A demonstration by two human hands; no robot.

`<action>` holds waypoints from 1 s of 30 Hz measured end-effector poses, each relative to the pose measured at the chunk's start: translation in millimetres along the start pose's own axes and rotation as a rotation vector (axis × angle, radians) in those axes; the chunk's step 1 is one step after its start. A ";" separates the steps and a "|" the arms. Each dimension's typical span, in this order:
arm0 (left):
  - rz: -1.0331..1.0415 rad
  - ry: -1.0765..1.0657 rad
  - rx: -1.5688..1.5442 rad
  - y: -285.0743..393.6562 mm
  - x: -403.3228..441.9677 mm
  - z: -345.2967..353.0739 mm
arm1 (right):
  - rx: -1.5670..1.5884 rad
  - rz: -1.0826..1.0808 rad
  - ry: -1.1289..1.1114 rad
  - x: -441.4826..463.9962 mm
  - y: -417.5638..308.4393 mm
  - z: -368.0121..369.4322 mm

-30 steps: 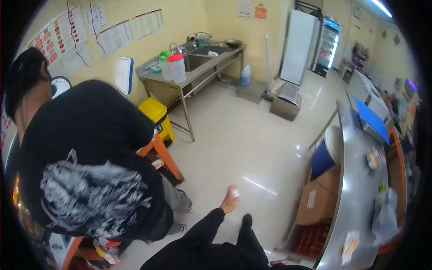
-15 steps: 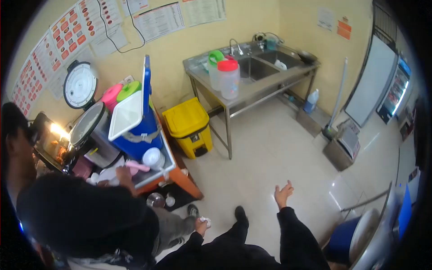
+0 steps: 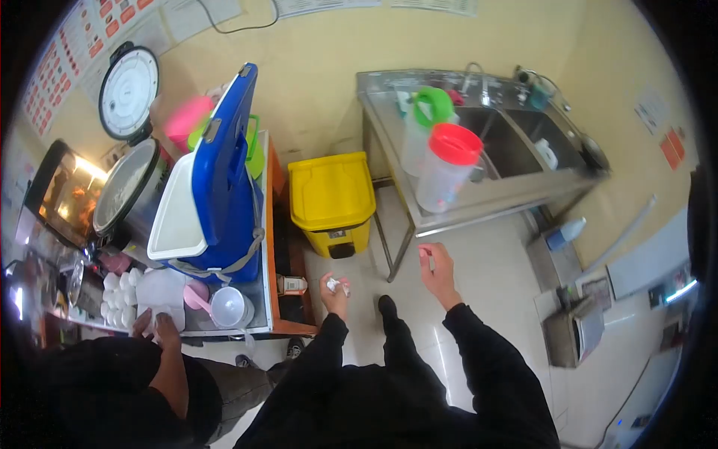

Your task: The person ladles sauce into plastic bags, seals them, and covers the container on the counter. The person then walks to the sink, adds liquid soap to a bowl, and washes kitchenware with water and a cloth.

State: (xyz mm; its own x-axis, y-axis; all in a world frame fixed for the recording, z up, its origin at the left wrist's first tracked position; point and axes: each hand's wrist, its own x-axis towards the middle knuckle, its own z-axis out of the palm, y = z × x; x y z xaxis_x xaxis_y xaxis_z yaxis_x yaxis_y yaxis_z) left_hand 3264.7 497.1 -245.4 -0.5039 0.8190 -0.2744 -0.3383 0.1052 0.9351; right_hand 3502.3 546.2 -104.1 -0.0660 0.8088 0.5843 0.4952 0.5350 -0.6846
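My left hand (image 3: 335,295) is closed on a small crumpled white item (image 3: 336,285), in front of a yellow pedal bin (image 3: 331,191) whose lid is down. To the right, my right hand (image 3: 437,274) hangs over the floor with nothing visible in it, its fingers partly curled but apart. Beyond it stands a steel sink table (image 3: 479,196). Two plastic pitchers are on its near corner, one with a red lid (image 3: 449,166), the other with a green lid (image 3: 424,123).
At left, a co-worker (image 3: 127,389) has both hands on white paper beside a blue cooler (image 3: 224,187) with its lid raised, on an orange-edged counter (image 3: 274,247). A rice cooker (image 3: 134,187) stands open behind. A blue bottle (image 3: 566,233) is at right.
The view has turned left and I am nearer the bin and sink. My right hand has come into view and its fingers have curled more. The white item remains in my left hand.
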 end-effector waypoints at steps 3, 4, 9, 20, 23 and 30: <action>-0.067 0.192 -0.063 -8.4 54.9 19.7 | -0.005 -0.139 -0.215 45.3 53.3 24.3; -0.094 0.241 -0.063 -2.3 68.1 26.0 | -0.012 -0.195 -0.283 57.9 68.0 30.0; -0.122 0.371 -0.245 14.3 105.3 39.7 | -0.052 -0.398 -0.526 92.4 125.6 48.9; -0.330 0.443 -0.503 -26.0 187.8 48.6 | -0.002 -0.273 -0.536 110.0 127.9 60.9; -0.301 0.430 -0.577 -34.4 215.4 74.2 | 0.008 -0.250 -0.592 116.9 133.6 61.7; -0.027 0.056 -0.292 -84.8 264.5 82.0 | 0.016 -0.233 -0.573 122.9 131.6 64.3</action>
State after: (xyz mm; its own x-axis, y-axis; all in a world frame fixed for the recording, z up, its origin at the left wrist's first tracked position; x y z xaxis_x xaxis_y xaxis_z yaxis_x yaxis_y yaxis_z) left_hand 3225.2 751.1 -378.9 -0.5320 0.7847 -0.3180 -0.5625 -0.0468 0.8255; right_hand 3503.7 731.7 -150.4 -0.6279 0.6706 0.3950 0.3992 0.7132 -0.5762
